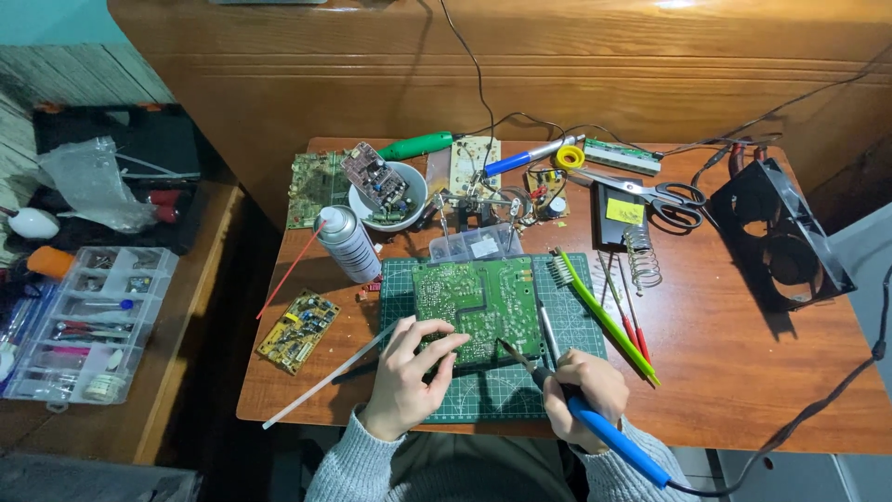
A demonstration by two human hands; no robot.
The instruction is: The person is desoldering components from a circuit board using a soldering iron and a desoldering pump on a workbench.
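Green rectangular circuit board (477,307) lay solder-side up on the green gridded cutting mat (576,307), lower centre of frame. Left hand (406,372) rested on the board's lower-left corner, fingers spread and loose, pinning it, nothing gripped. Right hand (583,390) was clenched around the blue-handled soldering iron (595,423), tip touching the board's lower-right edge. Green-handled brush (604,316) and red-handled probes (630,316) sat just right of the board. White spray can (347,244) with red straw stood upper left of the mat; small yellow circuit board (297,330) lay left of the mat; scissors (664,200) were at upper right.
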